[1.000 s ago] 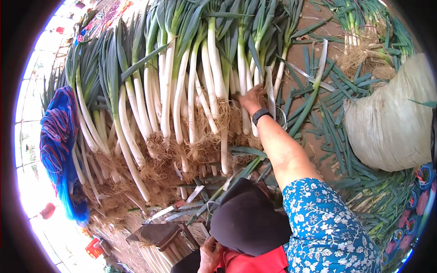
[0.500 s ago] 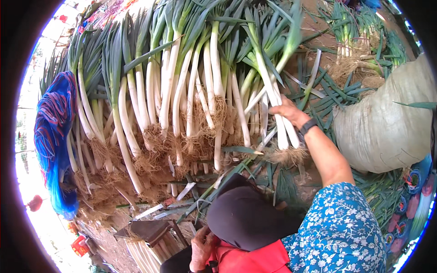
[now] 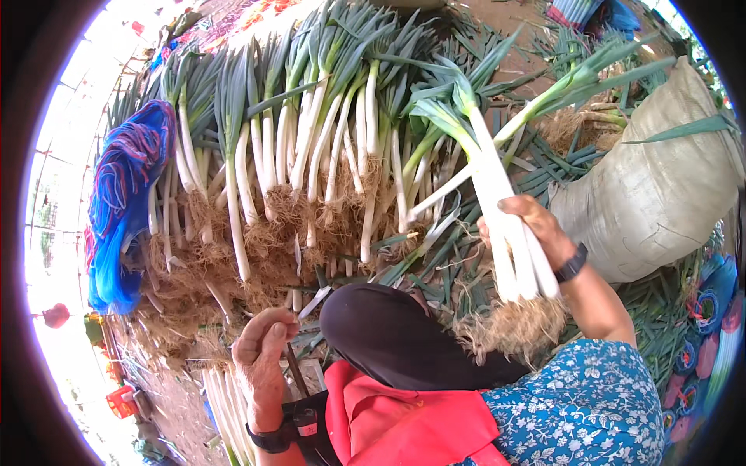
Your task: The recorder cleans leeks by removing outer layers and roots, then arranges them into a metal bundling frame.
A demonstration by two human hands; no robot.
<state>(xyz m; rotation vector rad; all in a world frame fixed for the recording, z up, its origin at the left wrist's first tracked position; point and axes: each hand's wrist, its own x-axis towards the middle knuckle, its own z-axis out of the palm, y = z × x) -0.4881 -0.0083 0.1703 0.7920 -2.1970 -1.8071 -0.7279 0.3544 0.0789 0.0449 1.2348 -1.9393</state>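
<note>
My right hand (image 3: pixel 536 229) is closed round a small bunch of leeks (image 3: pixel 497 202), gripping the white stalks above their shaggy roots. The leaves fan out toward the far side, and one stalk crosses the bunch at a slant. My left hand (image 3: pixel 264 349) is raised to the left of my knee, its fingers loosely curled with a gap to the thumb and nothing visible in it. Beyond both hands lies a long row of leeks (image 3: pixel 315 147), roots toward me.
A stuffed pale sack (image 3: pixel 653 186) stands at the right. At the left is a bundle of blue netting (image 3: pixel 128 202). Cut leaves (image 3: pixel 563 163) litter the ground. Peeled white stalks (image 3: pixel 229 404) lie beside my left forearm. My bent knee (image 3: pixel 373 326) is in the middle.
My right hand has lifted the leeks off the row and drawn them nearer and slightly right. My left hand has risen from beside my leg and moved left and forward.
</note>
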